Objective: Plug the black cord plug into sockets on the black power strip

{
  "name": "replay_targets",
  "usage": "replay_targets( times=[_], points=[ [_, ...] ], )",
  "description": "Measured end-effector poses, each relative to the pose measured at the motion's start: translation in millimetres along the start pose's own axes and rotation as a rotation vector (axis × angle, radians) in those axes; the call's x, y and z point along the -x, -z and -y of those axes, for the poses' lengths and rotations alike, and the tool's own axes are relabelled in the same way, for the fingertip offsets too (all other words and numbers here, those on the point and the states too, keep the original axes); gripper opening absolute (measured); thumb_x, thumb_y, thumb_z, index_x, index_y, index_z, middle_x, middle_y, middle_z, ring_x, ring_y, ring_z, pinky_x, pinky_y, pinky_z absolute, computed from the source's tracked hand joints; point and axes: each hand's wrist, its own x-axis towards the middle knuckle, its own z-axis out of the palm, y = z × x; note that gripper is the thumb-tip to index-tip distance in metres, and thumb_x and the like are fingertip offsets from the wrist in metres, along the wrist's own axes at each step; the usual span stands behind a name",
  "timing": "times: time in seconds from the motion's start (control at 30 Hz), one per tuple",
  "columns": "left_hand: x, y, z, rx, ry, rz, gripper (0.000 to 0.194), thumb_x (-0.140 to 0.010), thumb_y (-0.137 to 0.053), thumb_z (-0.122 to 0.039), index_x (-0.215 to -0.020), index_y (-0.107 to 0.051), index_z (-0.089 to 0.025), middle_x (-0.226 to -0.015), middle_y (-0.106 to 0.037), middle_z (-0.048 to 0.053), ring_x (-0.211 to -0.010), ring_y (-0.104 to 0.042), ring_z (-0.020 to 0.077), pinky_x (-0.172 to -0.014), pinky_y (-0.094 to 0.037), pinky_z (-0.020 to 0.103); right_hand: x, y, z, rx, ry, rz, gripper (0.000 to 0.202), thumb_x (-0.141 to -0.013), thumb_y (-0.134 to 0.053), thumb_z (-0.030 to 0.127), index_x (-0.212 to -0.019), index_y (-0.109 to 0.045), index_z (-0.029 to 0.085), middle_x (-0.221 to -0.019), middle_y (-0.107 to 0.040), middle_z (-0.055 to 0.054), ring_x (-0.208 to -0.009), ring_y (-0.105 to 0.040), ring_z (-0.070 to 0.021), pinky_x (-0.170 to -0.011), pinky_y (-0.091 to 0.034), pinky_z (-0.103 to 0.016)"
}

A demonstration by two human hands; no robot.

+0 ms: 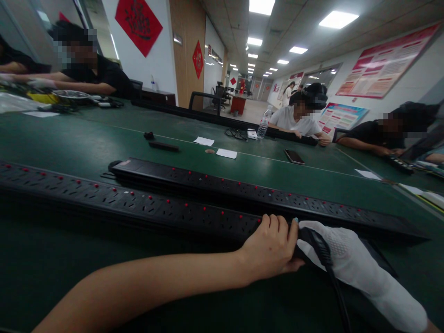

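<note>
A long black power strip (159,213) with a row of red dots lies across the table in front of me. My bare left hand (270,247) is wrapped round it near its right end, thumb below and fingers over the top. Close beside, my right hand (343,252), in a white glove, grips a black plug (317,243) against the strip's end. From the plug a black cord (338,296) runs down towards me. The hands hide where plug and strip meet, so I cannot tell whether the plug sits in a socket.
Behind lies a second black power strip (225,187). Farther back are a dark bar (163,146), white paper slips (226,153), a phone (294,156), a water bottle (264,122) and a coiled black cable (236,134). Several other people sit round the green table (86,138).
</note>
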Motion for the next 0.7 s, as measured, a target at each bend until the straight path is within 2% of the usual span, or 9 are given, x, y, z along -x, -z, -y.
replay_targets(
  times=[0.7],
  points=[
    [-0.1, -2.1, 0.5, -0.013, -0.007, -0.018, 0.065, -0.085, -0.026, -0.052, -0.124, -0.034, -0.001, -0.107, -0.051, 0.022, -0.098, -0.049, 0.0322, -0.081, -0.035, 0.042, -1.1, 1.3, 0.7, -0.049, -0.016, 0.013, 0.032, -0.078, -0.054, 0.032, -0.108, -0.048, 0.022, -0.091, -0.064, -0.002, -0.076, -0.062, -0.0147, -0.067, -0.05, -0.025]
  ],
)
